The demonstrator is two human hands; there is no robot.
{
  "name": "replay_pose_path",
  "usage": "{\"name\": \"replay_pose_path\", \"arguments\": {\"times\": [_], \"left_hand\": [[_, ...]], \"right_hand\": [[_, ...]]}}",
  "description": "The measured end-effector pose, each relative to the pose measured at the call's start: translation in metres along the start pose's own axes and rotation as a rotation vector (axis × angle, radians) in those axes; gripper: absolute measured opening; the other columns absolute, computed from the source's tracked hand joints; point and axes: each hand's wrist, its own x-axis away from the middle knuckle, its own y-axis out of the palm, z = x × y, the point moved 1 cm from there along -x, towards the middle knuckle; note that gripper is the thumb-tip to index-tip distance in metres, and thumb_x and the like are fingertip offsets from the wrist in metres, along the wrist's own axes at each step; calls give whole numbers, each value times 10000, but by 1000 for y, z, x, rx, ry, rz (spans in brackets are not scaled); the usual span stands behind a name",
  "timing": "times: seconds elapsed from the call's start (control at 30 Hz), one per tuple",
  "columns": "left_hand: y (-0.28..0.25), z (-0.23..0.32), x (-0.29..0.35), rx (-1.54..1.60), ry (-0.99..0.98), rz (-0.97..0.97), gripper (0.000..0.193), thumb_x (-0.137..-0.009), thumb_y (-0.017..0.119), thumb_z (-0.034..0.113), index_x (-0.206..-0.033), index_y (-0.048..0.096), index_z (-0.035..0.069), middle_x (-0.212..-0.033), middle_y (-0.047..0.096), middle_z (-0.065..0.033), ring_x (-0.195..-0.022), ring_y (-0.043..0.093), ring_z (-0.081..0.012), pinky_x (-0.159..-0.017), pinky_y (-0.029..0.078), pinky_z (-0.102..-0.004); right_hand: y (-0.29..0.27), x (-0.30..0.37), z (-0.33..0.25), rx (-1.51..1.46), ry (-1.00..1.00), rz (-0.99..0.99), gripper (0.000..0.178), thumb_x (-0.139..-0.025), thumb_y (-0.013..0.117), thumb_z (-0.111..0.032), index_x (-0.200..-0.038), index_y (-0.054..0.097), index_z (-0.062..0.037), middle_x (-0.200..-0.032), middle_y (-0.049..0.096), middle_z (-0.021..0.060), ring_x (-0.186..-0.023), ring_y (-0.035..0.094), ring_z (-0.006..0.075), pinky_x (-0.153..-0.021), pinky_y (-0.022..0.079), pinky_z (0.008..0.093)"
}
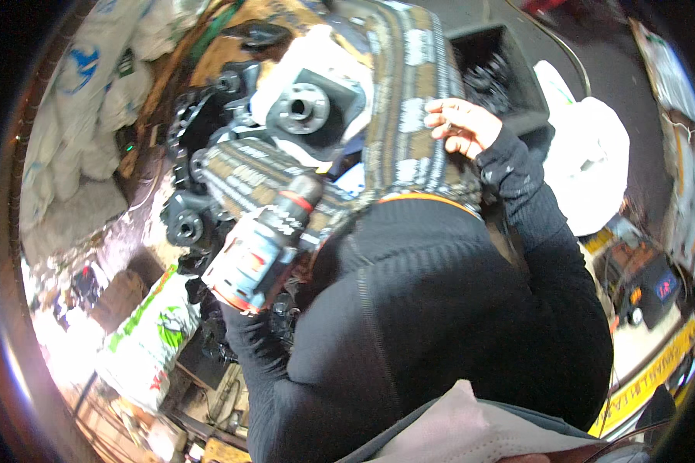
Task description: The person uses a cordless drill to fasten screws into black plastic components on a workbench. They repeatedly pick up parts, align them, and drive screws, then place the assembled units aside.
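With the picture centre as the clock hub, one cordless drill with a black chuck, red ring and pale blue-red body (266, 247) sits at 9 o'clock, in the left hand (228, 253). Left fingers look wrapped around it; blurred and mostly hidden, so exact closure unreadable. Chuck aims toward 1 o'clock.

Right hand (471, 127) between 1 and 2, fingers half curled, thumb apart; can't tell if something small is pinched. It's just beside one of two trouser legs in grey-brown striped patterned fabric (409, 100).

Main part: one dark square-based piece with a round flanged hub (315, 116), between 11 and 12, hub facing up, on one crumpled white sheet (316, 50), between the legs. Neither hand touches it.

Black moulded parts with round hubs (187, 225): at least two, 9 to 10 o'clock; pile overlaps, no full count.

Also: one black open crate (527, 119) toward 1–2, small dark pieces inside, too many to count. One bulging white bag (594, 170) between 2 and 3. One dark boxy unit with a lit display (641, 282), just past 3. One white bag with green print (150, 343), 8 o'clock.
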Motion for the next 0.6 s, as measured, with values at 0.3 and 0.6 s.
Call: {"name": "replay_pose_path", "arguments": {"times": [0.3, 0.6], "left_hand": [[14, -6, 7, 233, -239, 209, 439, -666, 671, 202, -1066, 538, 79, -1018, 575, -90, -900, 573, -247, -784, 459, -334], [-2, -13, -17, 5, 20, 223, 409, -612, 716, 213, -976, 573, 90, -903, 600, -77, -817, 591, -254, -704, 479, -335]], "right_hand": [[97, -96, 33, -544, 102, -139, 210, -878, 503, -128, -1070, 514, -43, -1093, 567, 134, -1003, 568, 255, -710, 542, 329], [108, -116, 52, -618, 162, -84, 220, -858, 557, -182, -1030, 549, -46, -997, 608, 97, -993, 574, 229, -772, 519, 310]]}}
